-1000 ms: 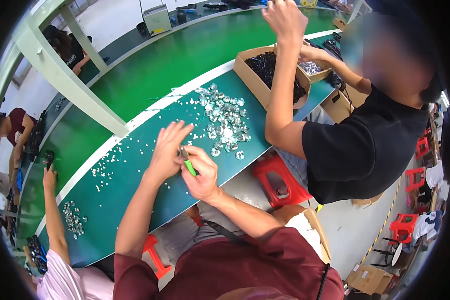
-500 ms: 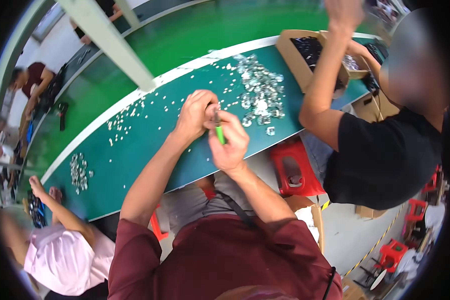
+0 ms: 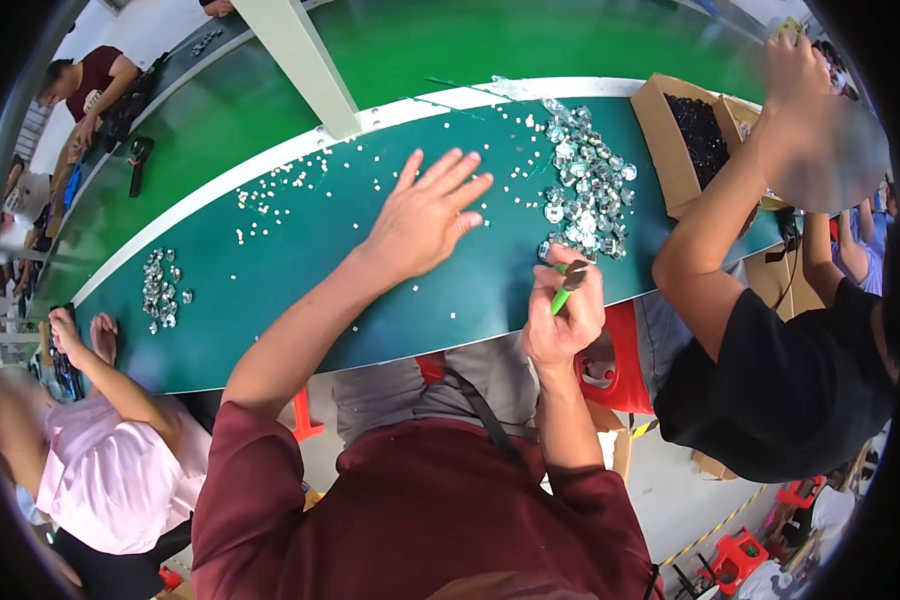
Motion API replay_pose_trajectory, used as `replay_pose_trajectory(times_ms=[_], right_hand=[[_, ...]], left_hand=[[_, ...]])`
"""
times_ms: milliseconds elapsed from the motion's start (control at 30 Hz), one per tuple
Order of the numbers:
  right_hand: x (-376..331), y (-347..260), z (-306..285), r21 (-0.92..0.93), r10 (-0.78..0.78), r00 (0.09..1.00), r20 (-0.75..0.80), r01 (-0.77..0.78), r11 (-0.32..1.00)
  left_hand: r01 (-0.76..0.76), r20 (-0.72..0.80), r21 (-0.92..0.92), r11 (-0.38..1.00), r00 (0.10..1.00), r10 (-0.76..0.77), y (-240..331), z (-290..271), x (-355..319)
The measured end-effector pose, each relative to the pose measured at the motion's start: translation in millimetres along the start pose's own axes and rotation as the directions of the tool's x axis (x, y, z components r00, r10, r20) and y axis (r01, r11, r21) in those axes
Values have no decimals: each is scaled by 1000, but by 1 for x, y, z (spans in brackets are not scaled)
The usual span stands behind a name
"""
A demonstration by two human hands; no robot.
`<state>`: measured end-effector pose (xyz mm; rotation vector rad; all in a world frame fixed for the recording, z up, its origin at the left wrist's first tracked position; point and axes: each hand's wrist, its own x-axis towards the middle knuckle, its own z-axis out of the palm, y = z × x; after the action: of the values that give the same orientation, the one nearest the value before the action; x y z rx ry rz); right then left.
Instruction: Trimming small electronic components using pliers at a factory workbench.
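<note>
**Open left hand over the white pieces, right hand closed on a green tool**

At the far left, a person in a pink shirt (image 3: 120,470) sits at the dark green table (image 3: 300,300), with both hands at its edge. On the table near this person lies a small cluster of shiny pieces (image 3: 160,290).

More to the right, many small white pieces (image 3: 280,195) are scattered over the table surface. A pale post (image 3: 295,60) stands behind them, at the white border between the table and the brighter green belt (image 3: 470,40).

The left hand (image 3: 425,215) is open, palm down, with all fingers spread. It is just over the table, among the scattered white pieces; I cannot tell if it touches the surface.

The right hand (image 3: 565,320) is at the near edge of the table. It is closed around a green tool (image 3: 565,287) with a dark tip, and the tip points toward the big pile of shiny pieces (image 3: 585,195), which lies just beyond it.

To the right of the pile stands an open cardboard box (image 3: 660,150) with dark parts inside. At the far right, a person in a black shirt (image 3: 780,380) leans an arm on the table and raises one hand above the box.
</note>
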<state>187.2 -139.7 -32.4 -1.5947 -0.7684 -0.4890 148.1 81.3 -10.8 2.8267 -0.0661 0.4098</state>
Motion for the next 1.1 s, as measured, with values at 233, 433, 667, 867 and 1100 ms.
replay_pose_trajectory(times_ms=[233,433,667,867,1100], right_hand=[[3,1,1,-75,-61,998,17,62,995],[7,0,2,-64,-80,997,0,80,995],[6,3,0,-106,-84,996,28,87,991],[4,3,2,-53,-90,994,56,93,994],[5,-1,2,-47,-76,996,51,78,996]], left_hand=[[-177,-61,-72,982,983,173,9,14,29],[-116,-281,-10,993,954,109,-34,-1,71],[-140,-141,-223,965,984,110,32,30,84],[-62,-132,-379,923,991,13,24,25,73],[242,49,-787,568,941,-334,38,-29,25]])
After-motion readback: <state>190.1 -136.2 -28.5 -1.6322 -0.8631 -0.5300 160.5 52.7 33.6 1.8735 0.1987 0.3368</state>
